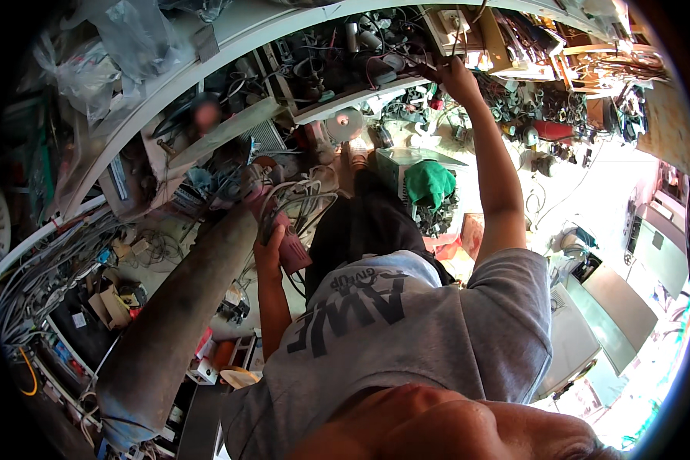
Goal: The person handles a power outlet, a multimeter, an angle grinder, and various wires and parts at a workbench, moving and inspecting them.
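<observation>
i judge the pink power tool (290, 247), centre-left, heavy and rigid; left hand (267, 248) clamps its barrel (294, 259), the best hold. right hand (456, 80): cannot tell.

I can see the power tool (293, 251) within the fingers of the left hand (269, 247), a cylinder (176, 314) just left of them, cables (42, 282) farther left. Right of those fingers lies a cloth (429, 184). Left of the right hand's (458, 81) fingers, a shelf (368, 100) holds parts (312, 70).
</observation>
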`<action>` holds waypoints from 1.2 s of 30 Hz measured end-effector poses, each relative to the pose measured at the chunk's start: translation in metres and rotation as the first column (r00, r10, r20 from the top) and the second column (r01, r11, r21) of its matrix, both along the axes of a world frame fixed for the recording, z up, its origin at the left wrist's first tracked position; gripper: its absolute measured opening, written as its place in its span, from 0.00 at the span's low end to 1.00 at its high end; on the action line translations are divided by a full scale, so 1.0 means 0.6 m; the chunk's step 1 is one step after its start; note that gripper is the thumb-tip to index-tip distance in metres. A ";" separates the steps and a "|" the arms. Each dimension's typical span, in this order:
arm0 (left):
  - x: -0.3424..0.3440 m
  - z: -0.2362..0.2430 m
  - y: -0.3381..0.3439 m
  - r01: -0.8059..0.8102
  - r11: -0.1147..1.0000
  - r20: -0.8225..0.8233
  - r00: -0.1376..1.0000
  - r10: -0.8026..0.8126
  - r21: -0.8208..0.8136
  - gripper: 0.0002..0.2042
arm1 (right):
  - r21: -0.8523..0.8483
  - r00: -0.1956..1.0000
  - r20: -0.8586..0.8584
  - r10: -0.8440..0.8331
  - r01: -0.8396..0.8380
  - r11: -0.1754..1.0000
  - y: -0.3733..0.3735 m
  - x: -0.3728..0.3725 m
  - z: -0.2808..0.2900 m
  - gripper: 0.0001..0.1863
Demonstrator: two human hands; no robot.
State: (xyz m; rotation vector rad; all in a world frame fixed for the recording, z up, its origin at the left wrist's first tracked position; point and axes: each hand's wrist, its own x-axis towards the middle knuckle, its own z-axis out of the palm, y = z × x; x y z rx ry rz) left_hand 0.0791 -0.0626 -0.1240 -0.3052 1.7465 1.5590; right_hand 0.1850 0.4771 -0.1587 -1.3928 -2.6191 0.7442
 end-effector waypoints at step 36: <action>0.000 -0.019 0.041 0.055 0.998 -0.016 0.998 -0.055 0.000 0.19 | -0.936 0.257 -0.331 -0.908 0.032 0.350 0.161 -0.120 -0.285 0.23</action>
